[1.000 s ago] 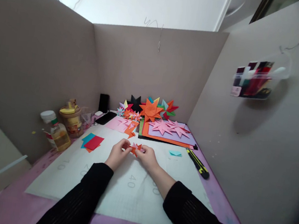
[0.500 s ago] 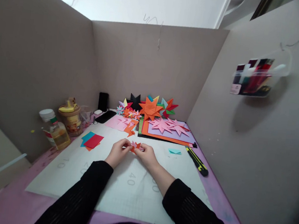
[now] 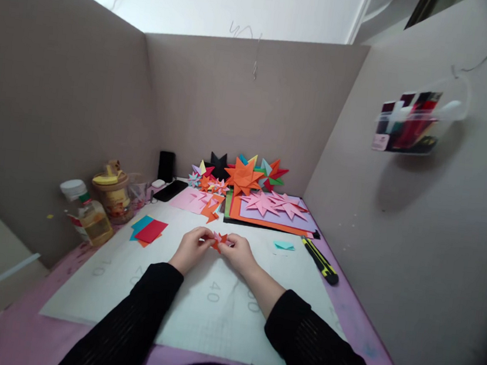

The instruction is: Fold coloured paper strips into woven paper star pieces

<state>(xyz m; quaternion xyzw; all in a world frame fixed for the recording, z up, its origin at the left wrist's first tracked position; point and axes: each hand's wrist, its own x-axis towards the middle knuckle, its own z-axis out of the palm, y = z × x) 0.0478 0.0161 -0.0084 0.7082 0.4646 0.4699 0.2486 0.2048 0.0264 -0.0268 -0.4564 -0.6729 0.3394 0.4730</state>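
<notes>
Between both hands is a small folded paper star in orange and pink, held just above the white sheet. My left hand pinches its left side with thumb and fingertips. On the right side, my right hand grips it the same way. The fingers cover part of the star, so its full outline is hidden. A folded turquoise paper piece lies to the right of my right hand. Left of my left hand, red paper overlaps blue paper, with an orange corner showing beneath.
A yellow-black utility knife lies at the right. Finished paper stars lean at the back; pink stars rest on stacked coloured sheets. At left stand a bottle and a tub, with a phone behind. Partitions surround the table.
The camera view has shifted slightly. Both hands keep their pinch on the paper star, with hardly any visible finger movement.
</notes>
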